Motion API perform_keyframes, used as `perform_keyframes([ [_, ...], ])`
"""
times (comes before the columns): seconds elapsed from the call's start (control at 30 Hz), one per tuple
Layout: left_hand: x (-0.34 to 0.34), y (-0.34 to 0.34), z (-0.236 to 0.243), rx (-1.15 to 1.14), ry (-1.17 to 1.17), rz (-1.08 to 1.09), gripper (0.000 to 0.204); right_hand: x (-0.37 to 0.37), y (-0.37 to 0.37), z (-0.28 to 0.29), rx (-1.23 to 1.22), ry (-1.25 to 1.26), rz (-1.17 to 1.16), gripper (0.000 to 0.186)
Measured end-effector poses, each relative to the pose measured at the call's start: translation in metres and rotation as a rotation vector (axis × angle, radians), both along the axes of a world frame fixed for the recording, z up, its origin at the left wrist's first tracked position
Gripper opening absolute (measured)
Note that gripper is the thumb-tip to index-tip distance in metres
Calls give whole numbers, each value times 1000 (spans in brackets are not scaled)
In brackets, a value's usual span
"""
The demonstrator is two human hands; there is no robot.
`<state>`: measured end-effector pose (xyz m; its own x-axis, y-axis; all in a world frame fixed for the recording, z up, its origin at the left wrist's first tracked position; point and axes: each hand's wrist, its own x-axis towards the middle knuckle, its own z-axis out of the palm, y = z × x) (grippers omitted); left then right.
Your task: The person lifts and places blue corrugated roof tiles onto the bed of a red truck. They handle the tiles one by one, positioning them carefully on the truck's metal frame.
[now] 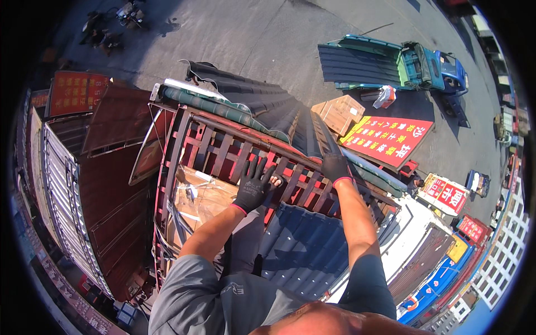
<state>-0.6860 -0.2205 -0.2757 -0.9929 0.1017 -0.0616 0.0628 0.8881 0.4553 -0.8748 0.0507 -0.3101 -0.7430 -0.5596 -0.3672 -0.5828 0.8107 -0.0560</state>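
Observation:
My left hand (pixel 252 187), in a black glove with a pink cuff, is over the slatted red side rail (pixel 223 151) of a truck bed. Its fingers are spread, with bare fingertips showing at one side, and nothing is in it. Farther right, my gloved right hand (pixel 335 166) is closed at the near edge of a dark corrugated roofing sheet (pixel 279 106). That sheet leans outside the rail and stretches away to the far left. Against the dark sheet, the right fingertips are hard to make out. Blue ribbed sheets (pixel 304 245) lie inside the bed, below my hands.
A plastic-wrapped cardboard box (pixel 204 195) sits in the bed at left. A rolled green tarp (pixel 229 114) runs along the rail. Outside stand a wooden crate (pixel 339 113), a red sign board (pixel 391 139) and a small blue truck (pixel 424 67). Red-brown truck sides (pixel 120 206) rise at left.

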Motion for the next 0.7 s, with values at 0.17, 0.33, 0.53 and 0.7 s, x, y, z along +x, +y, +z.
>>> perform_keyframes([
  [0.17,-68,-124,124,-44,131,-77,78,102,12,137,12,9,47,13],
  [0.33,-16,-164,170,-80,-137,-593,52,191,39,254,32,43,41,13],
  [0.53,116,-108,286,-8,166,-616,14,340,89,382,54,164,-64,10],
  [0.7,287,-75,375,-20,183,-690,17,531,119,466,170,266,-117,9],
])
